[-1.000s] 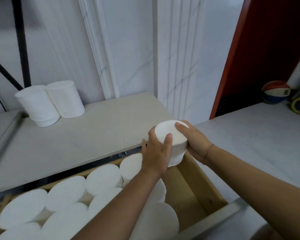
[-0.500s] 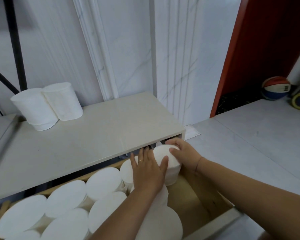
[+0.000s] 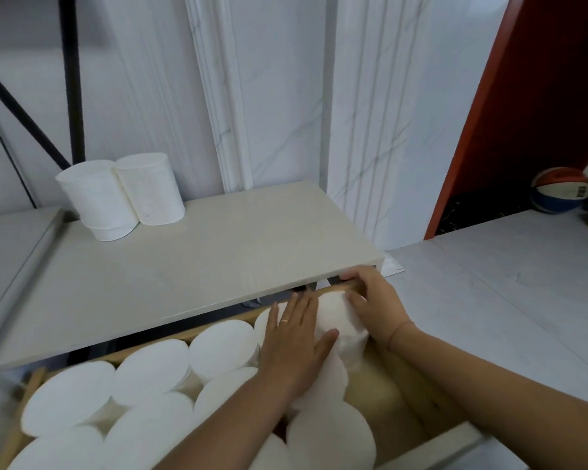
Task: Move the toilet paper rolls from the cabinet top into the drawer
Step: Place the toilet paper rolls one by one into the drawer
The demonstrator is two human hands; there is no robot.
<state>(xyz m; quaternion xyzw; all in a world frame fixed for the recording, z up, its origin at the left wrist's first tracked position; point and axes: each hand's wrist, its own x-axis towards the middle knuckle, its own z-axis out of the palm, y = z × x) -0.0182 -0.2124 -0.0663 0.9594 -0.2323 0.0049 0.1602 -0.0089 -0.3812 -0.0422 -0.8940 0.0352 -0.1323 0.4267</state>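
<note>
Both hands press one white toilet paper roll into the far right corner of the open wooden drawer, just under the cabinet top's front edge. My left hand lies flat over the roll's left side, fingers spread, a ring on one finger. My right hand grips its right side. Several white rolls stand packed on end in the drawer. Two more rolls stand side by side at the back left of the beige cabinet top.
A white marble wall with mouldings rises behind the cabinet. Black metal bars cross at the upper left. To the right lie a pale floor, a red door frame and a striped ball.
The roll held in both hands has gone down from above the drawer into its far right corner, and my left hand has flattened over it.
</note>
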